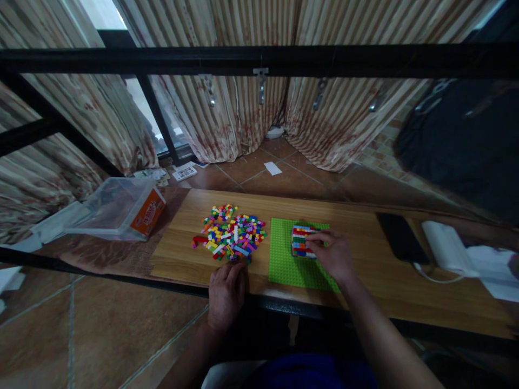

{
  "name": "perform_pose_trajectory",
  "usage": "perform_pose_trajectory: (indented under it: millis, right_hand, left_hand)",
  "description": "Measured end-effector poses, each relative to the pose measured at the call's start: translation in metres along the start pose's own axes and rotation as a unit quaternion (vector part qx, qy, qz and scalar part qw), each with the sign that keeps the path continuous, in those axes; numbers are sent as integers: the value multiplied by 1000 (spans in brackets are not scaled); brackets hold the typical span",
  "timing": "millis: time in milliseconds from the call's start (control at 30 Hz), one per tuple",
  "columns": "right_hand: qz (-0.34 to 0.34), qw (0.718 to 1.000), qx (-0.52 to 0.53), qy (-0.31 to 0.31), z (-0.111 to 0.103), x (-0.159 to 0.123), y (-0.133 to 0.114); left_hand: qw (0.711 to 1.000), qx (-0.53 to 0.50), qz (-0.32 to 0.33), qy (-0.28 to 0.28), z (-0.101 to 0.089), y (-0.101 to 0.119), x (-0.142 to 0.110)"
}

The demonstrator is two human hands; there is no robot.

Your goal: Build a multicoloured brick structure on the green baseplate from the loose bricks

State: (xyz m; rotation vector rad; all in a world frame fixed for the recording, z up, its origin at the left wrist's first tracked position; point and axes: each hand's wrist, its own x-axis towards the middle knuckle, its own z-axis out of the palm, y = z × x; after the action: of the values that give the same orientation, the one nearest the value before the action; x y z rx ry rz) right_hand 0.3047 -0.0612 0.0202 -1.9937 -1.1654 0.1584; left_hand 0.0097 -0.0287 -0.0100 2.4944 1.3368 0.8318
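Observation:
A green baseplate lies on the wooden board, bearing a small rectangular build of striped, many-coloured building bricks. Over the right part of this build, my right hand has its thumb and fingers closed in a pinch at a building brick, which the fingertips mostly hide. To the left of the baseplate spreads a pile of loose building bricks in many colours. My left hand rests at the board's front edge, just below the pile. Its fingers are curled together, and whatever they hold, if anything, is hidden.
A clear plastic box with an orange label stands left of the wooden board. On the right lie a black phone, a white power bank with a cable, and white paper. A black metal bar crosses beyond the board.

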Motion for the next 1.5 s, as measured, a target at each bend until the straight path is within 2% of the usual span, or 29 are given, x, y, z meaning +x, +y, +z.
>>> perform_pose_trajectory:
  millis: [367, 667, 933, 1333, 1500]
  right_hand:
    - [75, 996, 33, 28, -1, 3, -6]
    - [139, 985, 95, 42, -5, -5, 10]
    - [137, 987, 69, 37, 4, 0, 6]
    - [136, 989, 57, 23, 4, 1, 7]
    - [156, 986, 64, 9, 4, 3, 6]
  left_hand:
    - [1000, -2, 6, 4, -1, 1, 0]
    - [1000, 1, 6, 9, 1, 0, 1]
    - [1000, -11, -1, 4, -1, 1, 0]
    - [1000, 1, 2, 0, -1, 0, 0]
    - [1000, 5, 3, 1, 0, 0, 0]
